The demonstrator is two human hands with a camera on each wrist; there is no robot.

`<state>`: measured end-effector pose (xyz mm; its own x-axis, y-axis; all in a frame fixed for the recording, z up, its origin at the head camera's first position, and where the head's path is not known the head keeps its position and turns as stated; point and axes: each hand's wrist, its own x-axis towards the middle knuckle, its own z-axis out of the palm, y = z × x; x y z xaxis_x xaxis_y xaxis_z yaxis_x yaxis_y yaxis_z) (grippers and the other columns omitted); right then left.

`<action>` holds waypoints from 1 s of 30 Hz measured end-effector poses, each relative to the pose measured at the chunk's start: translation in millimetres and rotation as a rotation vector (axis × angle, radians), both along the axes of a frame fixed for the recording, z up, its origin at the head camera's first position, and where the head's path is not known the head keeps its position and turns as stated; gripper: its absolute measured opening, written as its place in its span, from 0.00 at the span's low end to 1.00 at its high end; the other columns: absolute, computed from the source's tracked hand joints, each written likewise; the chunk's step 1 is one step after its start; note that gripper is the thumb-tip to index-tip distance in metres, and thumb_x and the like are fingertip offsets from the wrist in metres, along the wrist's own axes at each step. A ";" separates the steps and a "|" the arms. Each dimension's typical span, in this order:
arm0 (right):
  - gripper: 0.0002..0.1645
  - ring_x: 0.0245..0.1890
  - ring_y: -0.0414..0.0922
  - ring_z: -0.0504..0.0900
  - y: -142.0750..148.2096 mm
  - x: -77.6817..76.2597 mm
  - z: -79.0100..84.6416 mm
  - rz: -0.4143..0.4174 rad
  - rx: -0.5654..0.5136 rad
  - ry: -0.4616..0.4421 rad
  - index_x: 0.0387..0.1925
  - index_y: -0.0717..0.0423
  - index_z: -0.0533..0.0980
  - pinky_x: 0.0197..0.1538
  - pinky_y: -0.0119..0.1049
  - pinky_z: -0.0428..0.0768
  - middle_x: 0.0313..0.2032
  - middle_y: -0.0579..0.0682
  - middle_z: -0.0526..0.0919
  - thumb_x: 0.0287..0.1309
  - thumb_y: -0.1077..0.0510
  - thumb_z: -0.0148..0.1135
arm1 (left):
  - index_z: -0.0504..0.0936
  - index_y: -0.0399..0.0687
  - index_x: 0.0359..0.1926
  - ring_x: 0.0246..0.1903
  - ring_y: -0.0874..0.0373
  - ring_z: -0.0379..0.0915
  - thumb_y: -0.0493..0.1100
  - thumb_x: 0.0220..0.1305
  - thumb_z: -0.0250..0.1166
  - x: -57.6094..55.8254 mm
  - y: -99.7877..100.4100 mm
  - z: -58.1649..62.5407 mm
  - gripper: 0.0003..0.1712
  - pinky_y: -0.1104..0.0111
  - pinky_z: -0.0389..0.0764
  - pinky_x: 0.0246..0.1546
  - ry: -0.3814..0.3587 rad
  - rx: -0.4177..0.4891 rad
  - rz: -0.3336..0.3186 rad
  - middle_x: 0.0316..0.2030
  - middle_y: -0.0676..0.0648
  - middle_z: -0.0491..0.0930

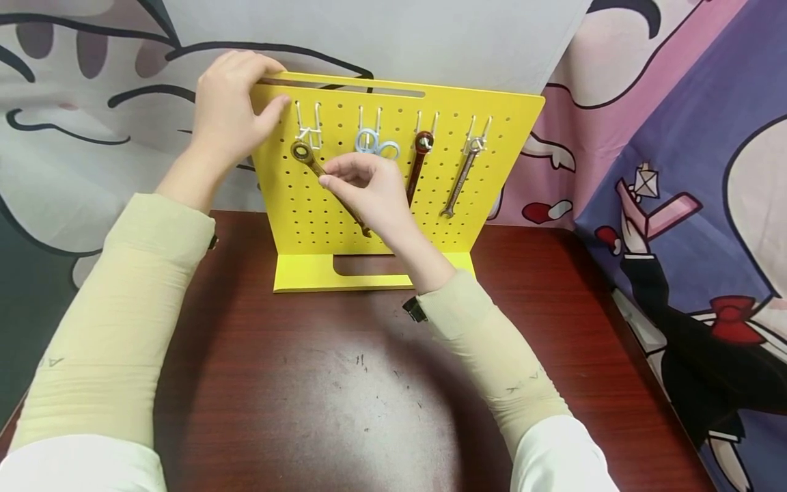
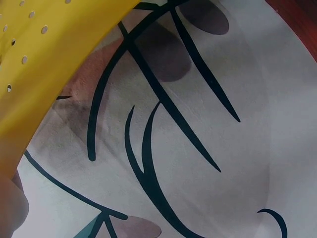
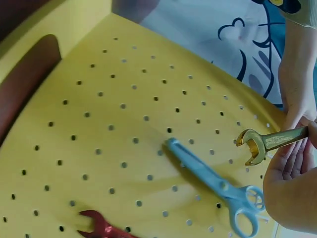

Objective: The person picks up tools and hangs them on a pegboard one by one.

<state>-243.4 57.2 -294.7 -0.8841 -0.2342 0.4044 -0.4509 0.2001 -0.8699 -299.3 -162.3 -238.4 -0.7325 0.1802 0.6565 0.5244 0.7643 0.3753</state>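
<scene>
My left hand (image 1: 230,102) grips the top left corner of a yellow pegboard (image 1: 381,184), its thumb on the front face. In my right hand (image 1: 375,195), the thumb and fingers pinch a gold combination wrench (image 1: 316,167) partway along its shaft. The wrench slants across the board, ring end up at the left, just below a white double hook (image 1: 309,133). Its open-end jaw shows in the right wrist view, where the gold wrench (image 3: 252,146) stands out in front of the board. Light-blue scissors (image 3: 223,186) hang beside it, partly hidden by my right hand in the head view.
A red wrench (image 1: 418,164) and a silver wrench (image 1: 462,178) hang from hooks further right. The board's yellow base (image 1: 301,273) stands on a dark red-brown table (image 1: 344,383). Behind and to the right is cartoon-printed cloth (image 1: 695,239).
</scene>
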 end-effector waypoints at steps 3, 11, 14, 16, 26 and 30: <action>0.09 0.31 0.40 0.86 -5.4 -4.4 4.6 -0.012 0.006 0.006 0.44 0.63 0.88 0.41 0.30 0.85 0.39 0.59 0.93 0.63 0.64 0.74 | 0.84 0.38 0.61 0.65 0.40 0.76 0.41 0.72 0.67 0.0 -0.5 0.3 0.20 0.51 0.71 0.73 0.001 0.001 -0.001 0.60 0.37 0.86; 0.09 0.33 0.39 0.86 -13.1 -16.4 3.2 -0.059 0.024 -0.024 0.44 0.63 0.88 0.42 0.28 0.85 0.41 0.59 0.93 0.64 0.63 0.74 | 0.84 0.37 0.60 0.64 0.40 0.76 0.40 0.71 0.67 -0.6 -1.1 -0.8 0.19 0.51 0.72 0.72 0.015 0.005 -0.010 0.59 0.37 0.86; 0.09 0.34 0.39 0.86 -15.1 -20.3 -0.1 -0.078 0.000 -0.035 0.44 0.64 0.88 0.43 0.28 0.85 0.42 0.60 0.92 0.63 0.64 0.75 | 0.84 0.37 0.60 0.64 0.40 0.76 0.40 0.71 0.67 -0.8 -0.6 -0.6 0.19 0.52 0.72 0.72 0.017 0.002 -0.013 0.59 0.37 0.86; 0.09 0.34 0.39 0.87 -17.0 -22.8 -2.0 -0.096 -0.014 -0.045 0.43 0.64 0.89 0.43 0.28 0.85 0.42 0.60 0.93 0.62 0.64 0.75 | 0.84 0.37 0.60 0.64 0.40 0.76 0.40 0.71 0.67 -0.7 -0.3 -0.5 0.20 0.52 0.72 0.72 0.017 0.003 -0.014 0.59 0.37 0.86; 0.09 0.38 0.45 0.91 -28.9 -30.3 -7.1 -0.246 -0.038 -0.107 0.41 0.60 0.91 0.40 0.25 0.84 0.41 0.56 0.94 0.61 0.60 0.78 | 0.84 0.37 0.60 0.62 0.39 0.77 0.40 0.71 0.67 0.3 0.1 -0.3 0.19 0.50 0.74 0.70 0.033 0.000 -0.011 0.58 0.37 0.86; 0.09 0.38 0.42 0.91 -35.0 -31.2 -7.9 -0.327 0.013 -0.120 0.41 0.56 0.92 0.38 0.24 0.83 0.41 0.52 0.95 0.60 0.57 0.79 | 0.84 0.37 0.60 0.62 0.40 0.77 0.40 0.71 0.67 -0.1 0.5 0.2 0.19 0.50 0.73 0.70 0.035 0.001 -0.010 0.58 0.37 0.86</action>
<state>-274.7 22.2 -302.7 -0.9543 0.0652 0.2915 -0.2554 0.3285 -0.9093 -299.4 -161.8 -238.2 -0.7075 0.1867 0.6817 0.5449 0.7583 0.3579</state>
